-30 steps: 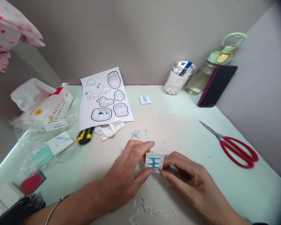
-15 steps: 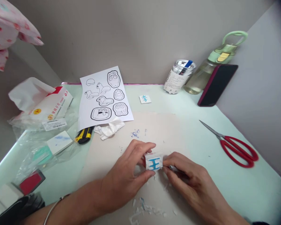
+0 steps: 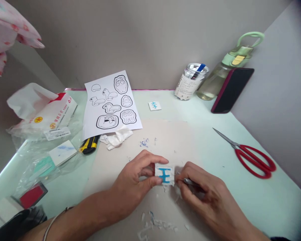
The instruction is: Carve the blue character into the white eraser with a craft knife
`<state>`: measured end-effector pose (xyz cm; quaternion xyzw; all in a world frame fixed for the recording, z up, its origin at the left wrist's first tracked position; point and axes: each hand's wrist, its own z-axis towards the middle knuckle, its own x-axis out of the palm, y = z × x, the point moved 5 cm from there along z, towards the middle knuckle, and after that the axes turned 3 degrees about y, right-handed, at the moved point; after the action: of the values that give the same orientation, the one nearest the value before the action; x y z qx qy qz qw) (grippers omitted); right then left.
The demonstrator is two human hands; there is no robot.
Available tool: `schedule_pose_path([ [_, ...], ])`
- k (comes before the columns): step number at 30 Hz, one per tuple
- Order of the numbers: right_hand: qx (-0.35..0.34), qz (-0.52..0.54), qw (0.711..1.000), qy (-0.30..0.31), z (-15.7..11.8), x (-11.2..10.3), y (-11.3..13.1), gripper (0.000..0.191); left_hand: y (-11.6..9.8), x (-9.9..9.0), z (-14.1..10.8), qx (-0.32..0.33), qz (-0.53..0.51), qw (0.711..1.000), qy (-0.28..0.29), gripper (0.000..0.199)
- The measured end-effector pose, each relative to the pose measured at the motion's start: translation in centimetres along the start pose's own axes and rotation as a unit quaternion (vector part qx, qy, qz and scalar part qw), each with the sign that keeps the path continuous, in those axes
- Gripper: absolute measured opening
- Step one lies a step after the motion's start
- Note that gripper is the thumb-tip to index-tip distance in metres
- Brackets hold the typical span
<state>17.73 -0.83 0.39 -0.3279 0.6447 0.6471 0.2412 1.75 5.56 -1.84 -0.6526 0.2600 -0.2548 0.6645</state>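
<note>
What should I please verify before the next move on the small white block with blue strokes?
1. Left hand grips the white block: ok.
2. Right hand holds the slim silver pen-like tool: ok.
3. Tool tip clear of the left hand: cannot tell, tip hidden.
4. Flat beige mat free of thin white shavings: not ok.
5. Red-handled metal scissors clear of both hands: ok.

Phone [image 3: 232, 91] beside green-topped bottle [image 3: 216, 77]

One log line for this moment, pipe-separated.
left hand: holds blue-marked block | right hand: grips metallic tool | scissors: untouched
</note>
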Motion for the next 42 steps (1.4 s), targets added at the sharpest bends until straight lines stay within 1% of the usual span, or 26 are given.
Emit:
schedule_pose_path([
  [2, 0.019, 0.003, 1.0, -0.015, 0.0, -0.4, -0.5, 0.021, 0.0, -0.4, 0.0, -0.012, -0.005, 1.0, -0.009, 0.027],
  [4, 0.042, 0.007, 0.999, 0.003, -0.1, -0.5, -1.2, 0.019, 0.0, -0.8, 0.0, -0.011, 0.025, 1.0, -0.015, 0.028],
  [7, 0.086, 0.001, 0.994, 0.069, -0.6, 0.0, -2.4, 0.012, -0.1, -0.9, 0.0, 0.016, 0.149, 0.989, 0.001, 0.028],
  [9, 0.098, -0.006, 0.992, 0.083, -0.8, 0.0, -2.9, 0.012, -0.3, -0.8, 0.0, 0.043, 0.237, 0.971, 0.013, 0.029],
  [11, 0.067, -0.011, 0.995, 0.079, -0.7, -0.3, -2.9, 0.014, -0.4, -0.7, 0.0, 0.068, 0.297, 0.952, 0.014, 0.03],
  [13, 0.008, -0.015, 0.997, 0.072, -0.4, -0.5, -2.5, 0.016, -0.5, -0.8, 0.0, 0.083, 0.327, 0.941, 0.009, 0.029],
  [15, -0.04, -0.024, 0.997, 0.063, -0.2, -0.6, -2.1, 0.018, -0.5, -1.0, 0.1, 0.085, 0.333, 0.939, 0.015, 0.028],
  [17, -0.066, -0.043, 0.996, 0.044, 0.0, -0.7, -2.1, 0.019, -0.4, -1.1, 0.3, 0.082, 0.33, 0.94, 0.027, 0.026],
  [21, -0.082, -0.095, 0.992, 0.023, 0.0, -0.1, -2.3, 0.025, -0.2, -1.2, 0.3, 0.085, 0.332, 0.939, 0.034, 0.023],
  [25, -0.103, -0.122, 0.987, 0.008, 0.1, 0.4, -2.2, 0.026, 0.0, -1.1, 0.4, 0.081, 0.34, 0.936, 0.045, 0.024],
  [30, -0.134, -0.127, 0.983, 0.008, 0.4, 0.7, -1.8, 0.028, -0.2, -1.2, 0.7, 0.058, 0.356, 0.928, 0.095, 0.033],
  [32, -0.141, -0.134, 0.981, 0.005, 0.4, 0.7, -1.7, 0.028, -0.2, -1.3, 0.7, 0.053, 0.361, 0.925, 0.107, 0.034],
  [38, -0.154, -0.143, 0.978, -0.004, 0.4, 0.7, -1.5, 0.027, 0.1, -1.3, 0.5, 0.059, 0.336, 0.936, 0.09, 0.031],
  [42, -0.165, -0.13, 0.978, -0.015, 0.5, 0.7, -1.4, 0.024, 0.2, -1.2, 0.5, 0.05, 0.328, 0.939, 0.088, 0.03],
])
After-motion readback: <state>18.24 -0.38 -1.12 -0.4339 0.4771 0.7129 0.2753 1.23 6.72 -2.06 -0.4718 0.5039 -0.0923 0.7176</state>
